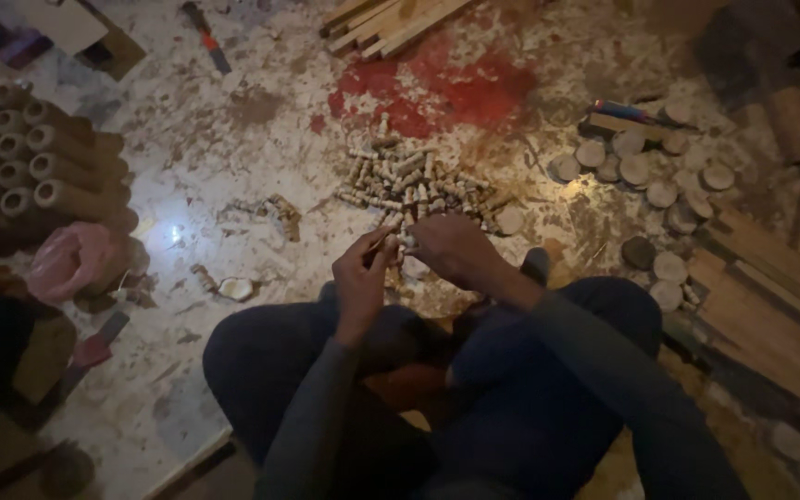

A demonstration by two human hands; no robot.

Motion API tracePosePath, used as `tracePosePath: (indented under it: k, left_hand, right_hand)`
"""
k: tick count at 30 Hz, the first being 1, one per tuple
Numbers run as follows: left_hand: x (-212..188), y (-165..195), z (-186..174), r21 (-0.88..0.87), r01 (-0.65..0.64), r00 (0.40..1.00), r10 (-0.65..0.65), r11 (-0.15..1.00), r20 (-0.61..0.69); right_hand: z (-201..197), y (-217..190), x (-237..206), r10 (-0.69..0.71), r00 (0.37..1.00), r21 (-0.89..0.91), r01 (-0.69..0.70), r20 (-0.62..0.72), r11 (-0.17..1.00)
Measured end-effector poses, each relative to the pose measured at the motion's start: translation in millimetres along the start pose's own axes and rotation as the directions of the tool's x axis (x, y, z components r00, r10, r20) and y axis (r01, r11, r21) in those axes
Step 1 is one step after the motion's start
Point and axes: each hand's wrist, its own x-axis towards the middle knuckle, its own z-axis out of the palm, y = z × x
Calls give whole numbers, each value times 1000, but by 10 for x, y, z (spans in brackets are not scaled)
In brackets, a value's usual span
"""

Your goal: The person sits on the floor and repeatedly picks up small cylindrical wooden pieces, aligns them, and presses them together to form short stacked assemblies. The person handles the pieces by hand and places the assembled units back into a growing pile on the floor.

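Hands, left (361,268) and right (451,248), each grip pinching one small peg (406,243) before peg pile (409,181), wooden discs (645,181) rightward

The small pale piece (406,243) pinched between the left hand (360,278) and the right hand (456,250), just below the pile of small wooden pegs (409,181), is mostly covered by fingers and too dim and small to identify.

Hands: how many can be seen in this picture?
2. Left hand and right hand meet at centre, both holding a small peg. The dark left edge may hide others.
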Motion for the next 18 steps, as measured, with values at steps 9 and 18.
tracePosePath:
  k: [9, 18]
  left_hand:
    - [-56, 195, -100, 320, -563, 823, 553, 762, 131]
    - [-22, 403, -173, 215, -509, 861, 488, 834, 144]
  right_hand:
    - [249, 262, -103, -60, 886, 824, -401, 461, 399]
    - [382, 260, -119, 104, 850, 806, -524, 517, 275]
